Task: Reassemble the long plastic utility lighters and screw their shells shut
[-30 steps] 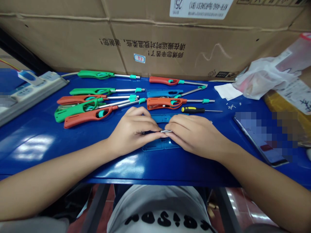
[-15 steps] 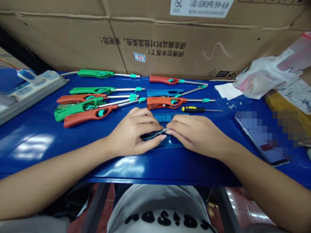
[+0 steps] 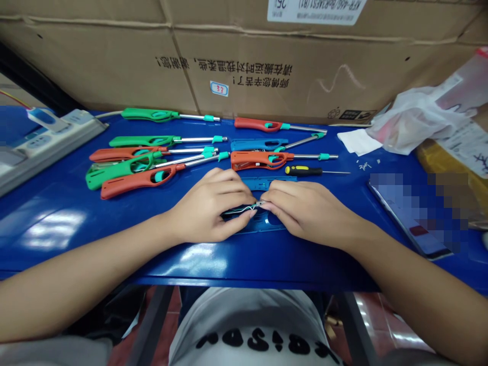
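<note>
My left hand (image 3: 213, 206) is closed, thumb and fingers curled around thin white and green wires (image 3: 242, 209). Facing it, my right hand (image 3: 305, 206) pinches a small metal end piece (image 3: 260, 203) where those wires meet it; most of this piece is hidden by the fingertips. Under and around both hands lie two halves of a blue lighter shell: the far half (image 3: 263, 183) just beyond the fingers, the near half (image 3: 263, 223) below the thumbs, partly covered.
Several long-necked green and orange lighters (image 3: 137, 182) lie at the left. More red, blue and orange lighters (image 3: 259, 160) lie behind my hands, beside a screwdriver (image 3: 305, 171). A phone (image 3: 412, 223), tissue (image 3: 358, 142) and plastic bag (image 3: 415, 119) are right; a power strip (image 3: 57, 142) is left.
Less of the metal piece shows between my fingertips than before. My left thumb has shifted slightly to the left; both hands otherwise keep their place.
</note>
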